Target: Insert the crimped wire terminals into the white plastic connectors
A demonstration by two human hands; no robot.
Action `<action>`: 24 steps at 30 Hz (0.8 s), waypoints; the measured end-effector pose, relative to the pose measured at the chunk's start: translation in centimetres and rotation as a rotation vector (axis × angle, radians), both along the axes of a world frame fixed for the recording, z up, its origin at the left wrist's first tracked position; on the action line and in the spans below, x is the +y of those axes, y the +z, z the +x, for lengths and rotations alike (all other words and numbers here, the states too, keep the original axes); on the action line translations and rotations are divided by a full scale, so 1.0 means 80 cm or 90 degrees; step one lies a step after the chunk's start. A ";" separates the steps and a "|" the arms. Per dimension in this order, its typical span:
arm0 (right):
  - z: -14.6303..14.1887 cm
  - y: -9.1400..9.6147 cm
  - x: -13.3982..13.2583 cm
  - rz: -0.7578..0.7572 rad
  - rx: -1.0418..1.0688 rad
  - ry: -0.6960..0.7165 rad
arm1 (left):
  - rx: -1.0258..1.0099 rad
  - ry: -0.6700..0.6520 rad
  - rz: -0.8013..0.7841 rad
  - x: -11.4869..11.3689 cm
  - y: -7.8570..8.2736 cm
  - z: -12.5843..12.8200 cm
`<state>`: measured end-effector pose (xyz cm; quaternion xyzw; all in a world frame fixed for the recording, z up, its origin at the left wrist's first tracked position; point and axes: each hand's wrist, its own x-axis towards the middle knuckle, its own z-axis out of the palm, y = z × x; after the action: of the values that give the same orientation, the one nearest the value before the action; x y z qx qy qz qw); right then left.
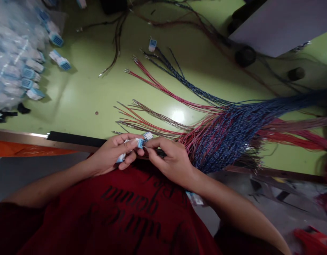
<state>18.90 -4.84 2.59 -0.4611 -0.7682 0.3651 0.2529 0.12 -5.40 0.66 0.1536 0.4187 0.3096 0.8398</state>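
Note:
My left hand (pixel 114 154) is closed around a small white and blue connector (pixel 138 143), held just over the near edge of the green table (pixel 81 95). My right hand (pixel 170 157) pinches a thin wire right at that connector, fingertips pressed together. Another white and blue connector (pixel 148 135) lies on the table just beyond my fingers. A thick bundle of twisted blue and red wires (pixel 232 131) runs from the right toward my right hand, with loose red and brown wire ends (pixel 142 120) fanned out on the table.
A clear bag with several white and blue connectors (pixel 22 63) sits at the far left, some spilled beside it. One connector (pixel 152 44) lies at the back. Dark cables (pixel 118 39), a grey panel (pixel 280 24) and black round parts (pixel 244 56) occupy the far side.

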 end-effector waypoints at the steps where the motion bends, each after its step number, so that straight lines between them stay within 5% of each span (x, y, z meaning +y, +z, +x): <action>1: -0.001 -0.002 0.000 0.004 0.001 0.006 | 0.003 -0.003 0.003 0.000 0.000 0.000; 24: 0.001 -0.005 -0.005 -0.008 -0.042 0.027 | 0.048 -0.038 0.050 -0.004 0.002 0.005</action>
<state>18.96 -5.27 2.20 -0.4578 -0.7836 0.3599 0.2166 0.55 -5.68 0.80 0.2104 0.4331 0.2941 0.8256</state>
